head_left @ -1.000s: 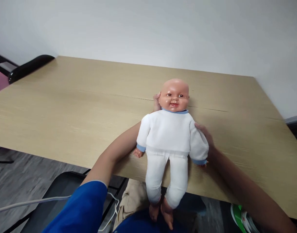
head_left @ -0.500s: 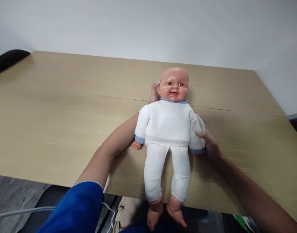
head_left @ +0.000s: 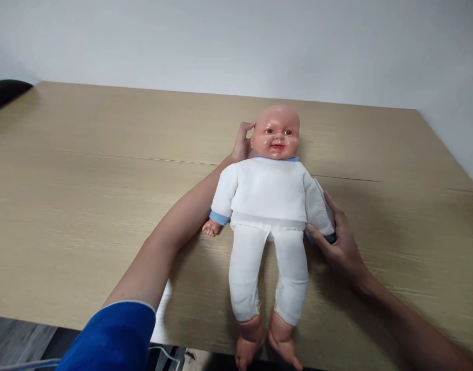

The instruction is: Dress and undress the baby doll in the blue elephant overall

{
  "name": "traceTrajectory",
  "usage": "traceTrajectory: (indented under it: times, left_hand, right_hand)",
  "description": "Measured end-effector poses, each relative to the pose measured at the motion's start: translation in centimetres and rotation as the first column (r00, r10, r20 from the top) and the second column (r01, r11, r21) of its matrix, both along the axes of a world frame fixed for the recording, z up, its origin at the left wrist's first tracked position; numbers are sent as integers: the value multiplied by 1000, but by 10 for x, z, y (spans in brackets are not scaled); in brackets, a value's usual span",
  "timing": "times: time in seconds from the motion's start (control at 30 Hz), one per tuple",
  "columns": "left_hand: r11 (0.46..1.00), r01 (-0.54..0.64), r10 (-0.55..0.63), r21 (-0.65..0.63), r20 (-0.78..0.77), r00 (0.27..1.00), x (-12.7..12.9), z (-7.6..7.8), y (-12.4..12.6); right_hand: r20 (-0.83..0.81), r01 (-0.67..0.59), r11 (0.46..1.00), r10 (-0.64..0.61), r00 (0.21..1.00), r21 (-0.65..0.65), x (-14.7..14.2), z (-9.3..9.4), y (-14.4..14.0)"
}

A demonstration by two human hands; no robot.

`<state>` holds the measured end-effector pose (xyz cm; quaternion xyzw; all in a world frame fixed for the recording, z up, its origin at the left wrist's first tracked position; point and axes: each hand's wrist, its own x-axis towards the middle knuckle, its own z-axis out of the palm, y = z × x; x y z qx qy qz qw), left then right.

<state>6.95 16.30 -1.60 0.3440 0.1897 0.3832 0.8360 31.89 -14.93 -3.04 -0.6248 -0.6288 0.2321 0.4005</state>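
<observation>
A baby doll [head_left: 271, 190] with a bald plastic head, white fleece top with blue collar and cuffs, and white trousers lies face up over the table, its bare feet toward me. My left hand [head_left: 242, 144] supports the head from behind on the left; the thumb shows beside the ear and the other fingers are hidden. On the right, my right hand [head_left: 339, 239] closes round the doll's sleeve near the cuff, thumb on the near side. That sleeve covers or hides the doll's hand there.
The wooden table [head_left: 104, 206] has a seam running across it and meets a pale wall [head_left: 221, 46] at the back. A black chair back [head_left: 7, 95] shows at the far left. White cables [head_left: 164, 353] hang below the near edge.
My right hand has slid lower toward the cuff, and that sleeve has swung slightly outward. More of my left thumb shows beside the head. The view has shifted, with the table's near edge lower.
</observation>
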Motion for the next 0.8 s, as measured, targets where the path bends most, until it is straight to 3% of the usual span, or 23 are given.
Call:
traceTrajectory:
  times: [0.2,0.43,0.57,0.8]
  left_hand:
    - [999,52,-52,-1,1,999,4,1,-1]
    - [996,-67,68,58,-16,998,8,-4,2]
    - [997,-55,56,50,-15,998,3,-6,4]
    - [1000,10,-11,-13,-78,997,-4,7,-6]
  right_hand:
    - [46,9,999,-7,999,-39,0,4,-2]
    - [3,30,999,-29,1000,-31,-3,5,-2]
    - [-1,33,999,-33,999,-36,-3,6,-1]
    - [1,47,998,-47,999,-51,-3,6,-1]
